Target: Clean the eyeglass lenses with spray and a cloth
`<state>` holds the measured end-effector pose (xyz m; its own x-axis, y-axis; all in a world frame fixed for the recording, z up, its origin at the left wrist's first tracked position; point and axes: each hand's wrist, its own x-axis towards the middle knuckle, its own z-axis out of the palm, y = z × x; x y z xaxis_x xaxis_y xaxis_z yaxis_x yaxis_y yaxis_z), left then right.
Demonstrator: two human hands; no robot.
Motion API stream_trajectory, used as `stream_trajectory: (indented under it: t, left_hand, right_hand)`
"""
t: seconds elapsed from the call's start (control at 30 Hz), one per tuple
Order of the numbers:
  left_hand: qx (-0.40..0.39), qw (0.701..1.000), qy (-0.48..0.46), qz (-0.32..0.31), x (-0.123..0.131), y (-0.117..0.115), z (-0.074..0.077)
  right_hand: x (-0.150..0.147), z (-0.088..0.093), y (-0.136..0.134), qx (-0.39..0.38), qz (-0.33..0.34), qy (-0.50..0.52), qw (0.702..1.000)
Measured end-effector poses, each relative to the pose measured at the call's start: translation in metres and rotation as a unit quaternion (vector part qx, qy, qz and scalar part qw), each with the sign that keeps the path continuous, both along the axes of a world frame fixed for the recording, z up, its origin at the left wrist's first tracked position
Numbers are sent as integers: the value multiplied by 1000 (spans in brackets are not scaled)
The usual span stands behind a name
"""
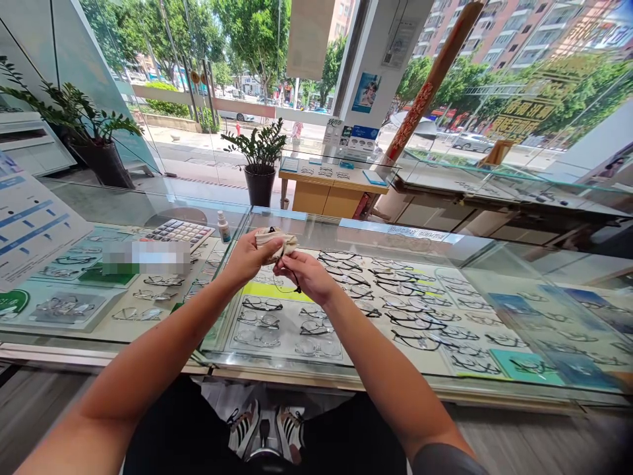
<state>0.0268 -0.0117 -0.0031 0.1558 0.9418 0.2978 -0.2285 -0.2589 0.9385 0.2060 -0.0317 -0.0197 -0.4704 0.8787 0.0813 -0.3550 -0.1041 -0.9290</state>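
Note:
Above the glass display counter, both my hands meet around a pair of dark-framed eyeglasses. A crumpled cream cloth is bunched in my left hand, its fingers closed over it and over part of the frame. My right hand pinches the eyeglasses, with one rim hanging below the fingers. Where the cloth covers them, the lens and the rest of the frame are hidden. A small white spray bottle stands on the counter just left of my left hand.
Under the glass lie rows of eyeglasses. A calculator rests on the counter to the left, near a printed sheet. Beyond the counter are a potted plant and a wooden cabinet. My shoes show below.

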Motion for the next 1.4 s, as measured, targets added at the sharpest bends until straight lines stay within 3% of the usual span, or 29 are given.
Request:
stream_trajectory:
  t: [0.13, 0.3, 0.7, 0.87, 1.03, 1.27, 1.4]
  left_hand:
    - [32, 999, 6, 6, -3, 5, -4]
    - [7, 999, -41, -18, -4, 14, -5]
    - [-22, 981, -158, 110, -14, 29, 6]
    - [-5, 989, -71, 127, -16, 24, 6]
    - [85, 989, 36, 112, -15, 7, 8]
    - [213, 937, 190, 201, -15, 2, 6]
    - [259, 914, 243, 198, -18, 3, 3]
  right_hand:
    - [0, 1, 0, 6, -6, -3, 1000]
    - [6, 3, 4, -3, -34, 15, 999]
    - [34, 15, 18, 1, -93, 84, 992]
    - [45, 20, 20, 22, -58, 93, 994]
    - [50, 22, 20, 25, -37, 82, 996]
    - [56, 29, 18, 39, -4, 17, 999]
    - [63, 32, 18, 45, 10, -31, 998]
